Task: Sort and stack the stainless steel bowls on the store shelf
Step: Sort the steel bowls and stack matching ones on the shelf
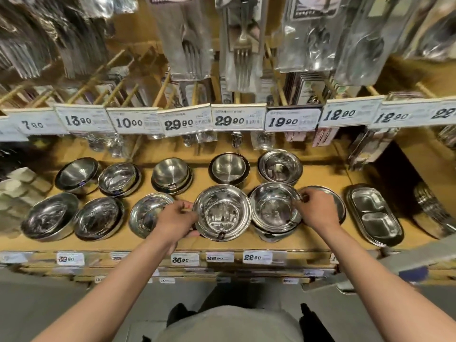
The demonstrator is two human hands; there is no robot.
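Stainless steel bowls stand in two rows on a wooden shelf (pixel 320 174). My left hand (pixel 176 222) grips the left rim of a wide shiny bowl (pixel 222 213) in the front row. My right hand (pixel 317 211) pinches the right rim of the neighbouring bowl (pixel 272 206), which sits on top of a stack of like bowls. Behind these stand a matte flat-bottomed bowl (pixel 229 167) and a stack of shiny bowls (pixel 280 166). To the left of my left hand lies a tilted bowl (pixel 145 213), partly hidden by that hand.
More bowl stacks fill the left side (pixel 98 219), (pixel 50 219), (pixel 119 178), (pixel 76 174), (pixel 171 175). A divided steel tray (pixel 373 214) lies at the right, a flat plate (pixel 335 201) behind my right hand. Price tags (pixel 238 120) and hanging cutlery packs (pixel 243 43) overhang the shelf.
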